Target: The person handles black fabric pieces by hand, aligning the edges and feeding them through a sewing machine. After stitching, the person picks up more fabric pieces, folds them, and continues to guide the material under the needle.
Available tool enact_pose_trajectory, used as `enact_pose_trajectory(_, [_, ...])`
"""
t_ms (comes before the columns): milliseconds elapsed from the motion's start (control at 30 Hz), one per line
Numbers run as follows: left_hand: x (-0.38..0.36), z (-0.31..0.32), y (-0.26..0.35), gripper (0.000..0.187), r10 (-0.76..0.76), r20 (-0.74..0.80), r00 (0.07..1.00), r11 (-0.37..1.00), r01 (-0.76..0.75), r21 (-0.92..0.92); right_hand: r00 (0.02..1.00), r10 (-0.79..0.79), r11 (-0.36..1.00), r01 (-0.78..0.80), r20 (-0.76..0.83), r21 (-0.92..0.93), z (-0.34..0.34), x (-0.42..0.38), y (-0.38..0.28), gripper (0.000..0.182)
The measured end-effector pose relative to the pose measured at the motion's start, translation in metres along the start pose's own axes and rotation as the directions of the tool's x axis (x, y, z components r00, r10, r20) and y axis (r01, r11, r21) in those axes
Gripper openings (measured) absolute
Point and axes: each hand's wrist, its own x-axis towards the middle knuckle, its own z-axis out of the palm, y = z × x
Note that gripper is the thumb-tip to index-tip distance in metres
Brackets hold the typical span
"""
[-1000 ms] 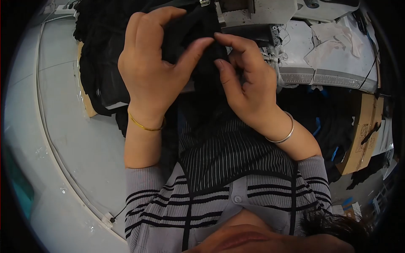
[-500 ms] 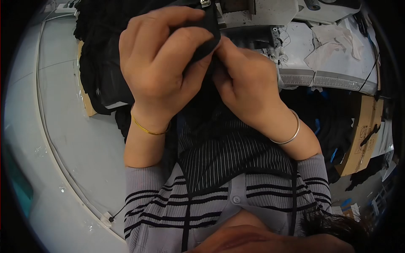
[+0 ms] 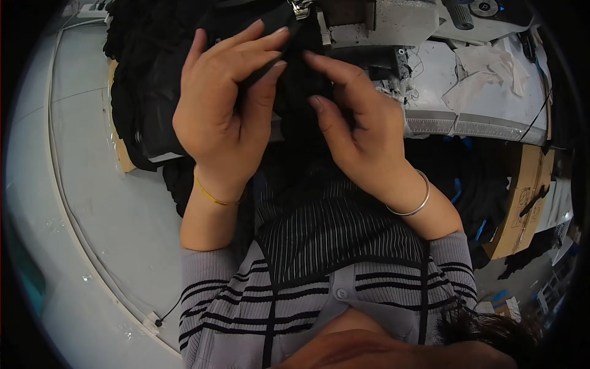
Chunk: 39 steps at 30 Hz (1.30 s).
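Note:
Black fabric (image 3: pixel 295 117) lies bunched under and between my hands, its folds hard to tell apart. My left hand (image 3: pixel 224 107) pinches an edge of this fabric between thumb and index finger, the other fingers raised above it. To its right, my right hand (image 3: pixel 362 120) is apart from the left, with thumb and index finger spread and nothing visible between them. Just beyond the fingertips, at the top, is the metal presser foot (image 3: pixel 299 10) of a sewing machine (image 3: pixel 399 21).
A white worktable (image 3: pixel 430 83) with a ruler strip (image 3: pixel 479 124) along its front edge extends right, carrying pale fabric scraps (image 3: pixel 485 74) and loose threads. More dark cloth (image 3: pixel 147 80) is heaped on the left. A cardboard box (image 3: pixel 522 203) stands low at the right.
My hands were together at the fabric edge. The right hand has let go and opened, drawing slightly down and away, while the left has lowered a little, fingers straighter.

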Motion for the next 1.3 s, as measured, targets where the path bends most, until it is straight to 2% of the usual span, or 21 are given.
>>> enact_pose_trajectory(67, [0.002,-0.003,0.007,0.011,0.013,0.008,1.0,0.999,-0.013,0.033,0.984,-0.176,0.977,0.173,-0.019,-0.126,0.003,0.002,0.006,0.042])
enact_pose_trajectory(167, [0.004,-0.002,0.021,0.009,0.106,0.152,0.983,0.972,-0.134,0.191,0.973,-0.23,0.942,0.228,0.024,-0.245,-0.001,0.001,0.004,0.036])
enact_pose_trajectory(267, [0.001,0.007,0.022,0.009,0.095,0.18,0.979,0.973,-0.13,0.193,0.963,-0.268,0.932,0.269,0.04,-0.242,-0.002,-0.001,0.007,0.031])
enact_pose_trajectory(467, [0.006,0.022,0.003,0.013,0.11,0.062,0.992,0.976,-0.12,0.182,0.981,-0.189,0.961,0.194,0.044,-0.199,0.003,0.007,0.005,0.021])
enact_pose_trajectory(567, [0.012,0.026,-0.011,0.013,0.097,0.065,0.993,0.992,-0.101,0.074,0.977,-0.206,0.974,0.199,-0.051,-0.112,0.012,0.016,0.012,0.015])
enact_pose_trajectory(633, [0.017,0.028,-0.018,0.019,-0.026,0.08,0.996,0.985,0.039,-0.169,0.977,-0.2,0.978,0.195,-0.072,-0.078,0.018,0.021,0.017,0.013])
enact_pose_trajectory(667, [0.022,0.024,-0.019,0.019,-0.024,0.082,0.996,0.985,0.038,-0.17,0.978,-0.19,0.982,0.187,-0.088,-0.042,0.02,0.022,0.017,0.011])
enact_pose_trajectory(700, [0.031,0.015,-0.019,0.02,-0.044,0.217,0.975,0.986,0.078,-0.148,0.978,-0.188,0.982,0.185,-0.09,-0.041,0.019,0.021,0.014,0.011])
enact_pose_trajectory(733, [0.038,0.009,-0.019,0.021,-0.067,0.348,0.935,0.986,0.115,-0.119,0.995,-0.069,0.996,0.073,-0.07,0.052,0.019,0.019,0.007,0.01])
enact_pose_trajectory(767, [0.043,0.005,-0.016,0.021,-0.069,0.35,0.934,0.986,0.116,-0.116,0.998,0.047,0.989,-0.042,-0.038,0.143,0.019,0.015,0.002,0.011])
enact_pose_trajectory(800, [0.047,0.003,-0.014,0.024,0.005,0.352,0.936,0.996,0.026,-0.084,0.998,0.044,0.989,-0.038,-0.037,0.145,0.02,0.008,0.003,0.011])
enact_pose_trajectory(867, [0.045,-0.001,-0.012,0.026,0.074,0.353,0.933,0.997,-0.061,-0.049,0.94,0.34,0.708,-0.267,0.015,0.654,0.021,-0.008,0.012,0.014])
enact_pose_trajectory(900, [0.04,-0.006,-0.011,0.029,0.069,0.309,0.949,0.992,-0.099,0.083,0.941,0.339,0.709,-0.268,0.018,0.653,0.022,-0.005,0.01,0.014])
enact_pose_trajectory(967, [0.027,-0.015,-0.016,0.033,0.063,0.271,0.961,0.97,-0.123,0.209,0.879,0.461,0.446,-0.345,0.119,0.826,0.025,-0.002,0.002,0.018])
enact_pose_trajectory(1000, [0.021,-0.016,-0.027,0.034,0.042,0.211,0.976,0.962,-0.096,0.254,0.88,0.459,0.45,-0.348,0.121,0.823,0.023,-0.004,0.001,0.018])
enact_pose_trajectory(1067, [0.012,-0.029,-0.035,0.035,0.024,0.141,0.99,0.95,-0.067,0.306,0.919,0.293,0.671,-0.395,0.265,0.628,0.012,-0.008,0.0,0.019])
enact_pose_trajectory(1133, [0.004,-0.05,-0.035,0.044,0.01,-0.016,1.0,0.9,-0.002,0.435,0.919,0.289,0.763,-0.391,0.27,0.515,0.007,-0.01,0.002,0.019])
enact_pose_trajectory(1200, [-0.001,-0.069,-0.016,0.04,-0.035,-0.005,0.999,0.899,0.034,0.437,0.918,0.296,0.833,-0.383,0.264,0.399,0.015,-0.007,0.002,0.02])
enact_pose_trajectory(1233, [0.002,-0.071,0.0,0.036,-0.225,-0.028,0.974,0.973,0.226,0.044,0.904,0.259,0.827,-0.39,0.34,0.404,0.031,0.002,0.001,0.019])
enact_pose_trajectory(1267, [0.006,-0.073,0.01,0.032,-0.407,0.027,0.913,0.851,0.39,-0.351,0.881,0.223,0.82,-0.4,0.417,0.409,0.047,0.009,-0.001,0.018])
enact_pose_trajectory(1300, [0.011,-0.077,0.012,0.023,-0.234,0.172,0.957,0.855,0.286,-0.432,0.88,0.223,0.818,-0.403,0.42,0.411,0.059,0.015,-0.004,0.018])
